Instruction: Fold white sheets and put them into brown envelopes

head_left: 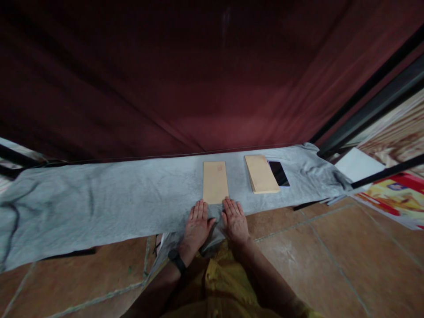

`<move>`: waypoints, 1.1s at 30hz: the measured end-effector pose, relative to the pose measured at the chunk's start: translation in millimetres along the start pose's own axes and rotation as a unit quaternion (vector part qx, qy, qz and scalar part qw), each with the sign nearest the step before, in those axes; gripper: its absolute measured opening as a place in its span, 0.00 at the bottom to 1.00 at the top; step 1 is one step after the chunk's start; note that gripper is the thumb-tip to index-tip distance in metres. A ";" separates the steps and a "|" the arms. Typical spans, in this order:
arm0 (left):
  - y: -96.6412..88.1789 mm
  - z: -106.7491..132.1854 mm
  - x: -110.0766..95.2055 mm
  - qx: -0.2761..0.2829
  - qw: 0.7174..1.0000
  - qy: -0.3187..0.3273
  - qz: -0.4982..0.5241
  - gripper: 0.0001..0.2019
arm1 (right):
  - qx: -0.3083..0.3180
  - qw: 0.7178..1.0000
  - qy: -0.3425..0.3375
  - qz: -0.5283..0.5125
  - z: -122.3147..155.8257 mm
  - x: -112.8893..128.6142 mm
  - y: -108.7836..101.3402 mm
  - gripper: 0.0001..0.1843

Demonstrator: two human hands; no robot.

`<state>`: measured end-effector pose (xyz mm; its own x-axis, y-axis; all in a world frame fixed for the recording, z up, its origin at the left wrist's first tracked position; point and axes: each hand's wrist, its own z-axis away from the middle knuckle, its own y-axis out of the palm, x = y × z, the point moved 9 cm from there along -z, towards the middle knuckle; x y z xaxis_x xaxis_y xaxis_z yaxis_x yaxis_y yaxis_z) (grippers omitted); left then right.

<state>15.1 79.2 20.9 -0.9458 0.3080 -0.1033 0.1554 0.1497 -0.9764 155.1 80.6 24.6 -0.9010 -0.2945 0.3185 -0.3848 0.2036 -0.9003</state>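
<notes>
A tan paper envelope [215, 182] lies flat on the grey cloth, its short side toward me and a small reddish print near its upper right corner. My left hand [198, 224] rests palm down at its lower left corner, fingers stretched out. At the lower right corner my right hand [235, 221] lies flat too, fingertips at the envelope's edge. Neither hand grips anything. To the right sits a stack of similar envelopes [262, 173], slightly turned. A dark-screened phone [279, 173] lies beside the stack, partly covered by it.
The grey cloth [132, 194] covers a long, narrow surface. Behind it hangs a dark red curtain [198, 88]. Black metal bars [371, 106] slant at the right, near a white sheet [359, 165] and a red and yellow printed box [397, 198]. Brown floor tiles [298, 251] show below.
</notes>
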 end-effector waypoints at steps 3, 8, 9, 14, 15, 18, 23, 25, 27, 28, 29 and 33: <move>-8.2 -10.2 1.6 0.006 1.000 -0.015 0.005 0.25 | -0.004 1.000 0.003 0.000 0.4 -0.2 -0.2 0.26; -21.4 -41.8 10.5 0.011 0.996 -0.059 0.061 0.16 | -0.018 1.000 0.000 0.000 1.4 0.7 1.1 0.26; -22.7 -47.1 15.4 0.005 0.994 -0.085 0.070 0.15 | -0.019 1.000 -0.002 -0.001 1.7 0.9 1.6 0.26; -15.1 -60.5 35.5 -0.001 0.973 -0.181 0.146 0.13 | -0.034 0.999 0.009 -0.008 2.4 0.3 2.7 0.26; -11.6 -61.4 41.0 0.002 0.962 -0.201 0.183 0.12 | -0.036 0.999 0.012 -0.011 1.9 0.2 2.7 0.26; 4.9 -62.1 59.0 0.028 0.888 -0.282 0.361 0.08 | -0.038 0.999 0.023 -0.017 -2.4 -0.8 1.1 0.25; 13.3 -71.2 52.9 0.083 0.791 -0.281 0.536 0.14 | -0.027 0.999 0.033 -0.007 -20.6 3.9 -11.8 0.23; 13.0 -70.5 41.5 0.095 0.734 -0.291 0.606 0.17 | -0.018 0.999 0.041 0.003 -28.9 8.6 -17.8 0.25; 8.9 -69.4 26.2 0.105 0.694 -0.294 0.649 0.18 | -0.012 0.998 0.060 0.009 -35.6 11.7 -22.5 0.27; 4.4 -69.6 18.2 0.109 0.693 -0.287 0.653 0.19 | -0.011 0.997 0.070 0.010 -38.1 12.2 -24.6 0.27; -1.2 -70.3 10.1 0.111 0.697 -0.274 0.653 0.19 | -0.012 0.997 0.078 0.009 -40.2 12.1 -26.8 0.28; -24.4 -71.3 -12.3 0.098 0.709 -0.217 0.664 0.23 | -0.039 0.992 0.103 -0.059 -46.1 0.2 -41.6 0.25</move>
<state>43.3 138.7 59.5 -0.0080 -0.2688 -0.9632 0.9885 -0.1477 0.0330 161.8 115.1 75.8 -0.8675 -0.1254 0.4814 -0.4971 0.2529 -0.8300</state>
